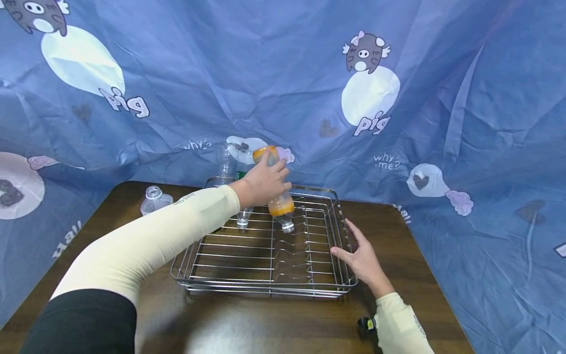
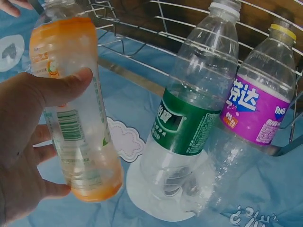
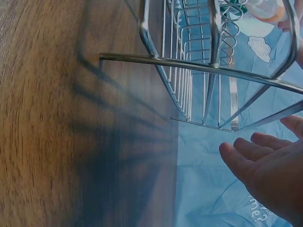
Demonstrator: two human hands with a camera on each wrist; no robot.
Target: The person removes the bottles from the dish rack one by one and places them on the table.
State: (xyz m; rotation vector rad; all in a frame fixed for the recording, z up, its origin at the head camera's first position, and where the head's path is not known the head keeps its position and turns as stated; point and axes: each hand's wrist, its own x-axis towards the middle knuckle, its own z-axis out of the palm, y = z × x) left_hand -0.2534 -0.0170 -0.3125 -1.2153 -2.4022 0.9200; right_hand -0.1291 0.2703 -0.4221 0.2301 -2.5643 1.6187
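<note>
My left hand (image 1: 267,182) grips a clear plastic bottle with an orange-and-white label (image 2: 75,118), its thumb and fingers around the body. The bottle is tilted neck-down over the back of a wire dish rack (image 1: 271,268). Just left of it, a green-labelled bottle (image 2: 184,120) with a white cap leans neck-down in the rack. A purple-labelled bottle (image 2: 258,109) with a yellow cap stands beside that one, partly hidden by the left arm in the head view. My right hand (image 1: 364,258) is beside the rack's right side, fingers extended and thumb spread, holding nothing.
An uncapped clear bottle (image 1: 155,200) stands upright on the wooden table (image 1: 221,324), left of the rack. Behind the table hangs a blue printed cloth (image 1: 283,88). The rack's wire dividers (image 1: 287,255) rise along its middle. A small black object (image 1: 365,325) is by the right wrist.
</note>
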